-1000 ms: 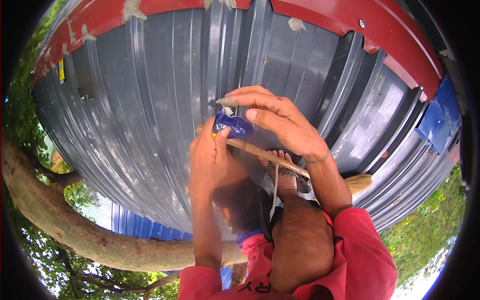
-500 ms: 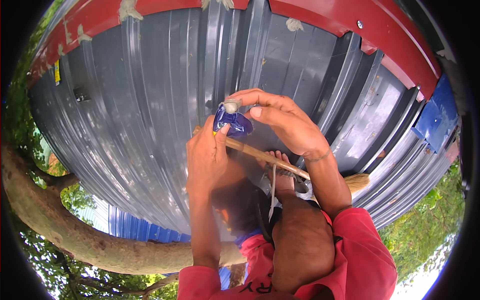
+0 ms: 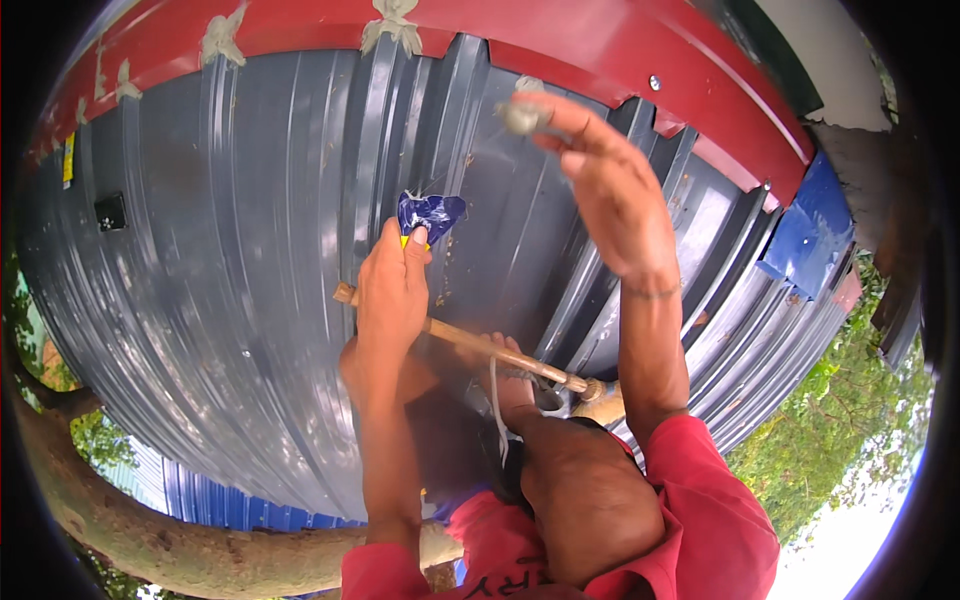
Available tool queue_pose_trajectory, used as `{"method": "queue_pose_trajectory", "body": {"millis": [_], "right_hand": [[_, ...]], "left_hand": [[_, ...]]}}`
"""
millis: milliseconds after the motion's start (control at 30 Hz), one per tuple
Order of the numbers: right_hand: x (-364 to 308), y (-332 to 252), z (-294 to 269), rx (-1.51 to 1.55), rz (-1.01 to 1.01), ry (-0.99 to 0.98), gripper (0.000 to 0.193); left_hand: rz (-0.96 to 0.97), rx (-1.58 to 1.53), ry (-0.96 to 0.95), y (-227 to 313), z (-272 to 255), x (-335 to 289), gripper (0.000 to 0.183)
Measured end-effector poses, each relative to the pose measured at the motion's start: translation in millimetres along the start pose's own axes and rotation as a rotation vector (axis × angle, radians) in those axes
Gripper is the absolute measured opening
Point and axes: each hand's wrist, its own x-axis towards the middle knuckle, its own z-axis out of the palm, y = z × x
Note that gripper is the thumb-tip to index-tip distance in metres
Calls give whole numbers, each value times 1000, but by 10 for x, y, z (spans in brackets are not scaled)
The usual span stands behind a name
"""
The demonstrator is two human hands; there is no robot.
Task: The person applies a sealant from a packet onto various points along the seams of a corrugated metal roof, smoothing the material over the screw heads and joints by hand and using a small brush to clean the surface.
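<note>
Between the thumb and fingers of my left hand [image 3: 392, 290] is a blue and yellow plastic packet [image 3: 430, 215], crumpled at its upper end. My right hand [image 3: 615, 190] is raised to the right of the packet, with a lump of grey paste [image 3: 522, 116] at its fingertips. The lump hangs close to the lower edge of the red metal flashing [image 3: 590, 55], near a grey patch [image 3: 530, 84]; whether it touches there I cannot tell. Beneath my left hand passes the wooden handle of a broom [image 3: 480, 345]; whether that hand touches it is unclear.
Grey ribbed metal roofing [image 3: 290, 230] spreads under me, with raised ridges. Dried grey paste [image 3: 393, 25] sits on the flashing in several spots. A bent blue sheet [image 3: 812, 235] is at the right edge. A thick tree branch [image 3: 220, 560] crosses the lower left. My bare foot [image 3: 512, 385] rests near the broom.
My right hand has moved away from the packet, up toward the red flashing, carrying the grey paste. My left hand has shifted slightly left with the packet. The whole view has shifted too.
</note>
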Motion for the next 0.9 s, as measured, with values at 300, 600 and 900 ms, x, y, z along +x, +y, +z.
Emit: {"method": "queue_pose_trajectory", "body": {"millis": [300,600,900], "right_hand": [[1342,416,-367,-1082,-404,-186,48],[1574,362,-316,-1365,-622,-413,45],[1640,-6,-320,-1635,-807,-708,45]], "left_hand": [[249,-560,-149,77,572,374,39],[277,-592,-199,-292,750,386,41],[278,-569,-188,-379,762,452,42]]}}
